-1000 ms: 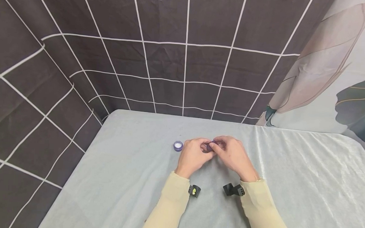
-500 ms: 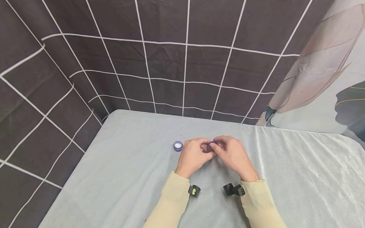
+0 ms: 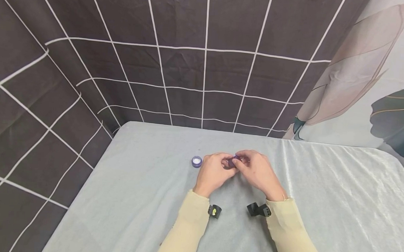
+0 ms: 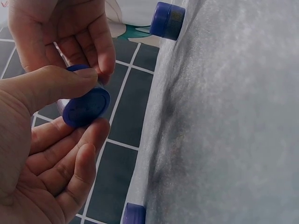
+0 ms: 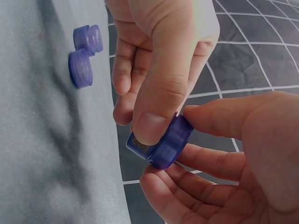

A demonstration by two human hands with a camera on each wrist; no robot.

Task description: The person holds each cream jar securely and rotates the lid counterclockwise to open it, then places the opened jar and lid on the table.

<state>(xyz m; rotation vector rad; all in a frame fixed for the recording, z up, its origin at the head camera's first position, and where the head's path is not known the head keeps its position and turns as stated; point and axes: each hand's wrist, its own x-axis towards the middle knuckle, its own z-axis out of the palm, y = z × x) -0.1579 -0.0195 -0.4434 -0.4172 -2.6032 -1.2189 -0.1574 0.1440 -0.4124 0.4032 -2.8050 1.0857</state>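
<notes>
In both my hands is a small purple round jar (image 5: 163, 147) with a dark, speckled patch on its side. My left hand (image 3: 215, 171) pinches it, the thumb lying flat over the speckled part. From the other side my right hand (image 3: 259, 170) grips the wider, smooth end between thumb and fingers. One flat round face of the jar (image 4: 86, 105) shows under the left thumb in the left wrist view. A purple round piece (image 3: 196, 162) with a white middle sits on the cloth, just left of my left hand.
Two small purple round pieces stand close together in the right wrist view, a stepped one (image 5: 88, 39) and a wider one (image 5: 81, 68). The left wrist view also has another purple jar (image 4: 168, 21) on the pale cloth (image 3: 135, 183). Behind the table hangs dark gridded fabric (image 3: 184, 65).
</notes>
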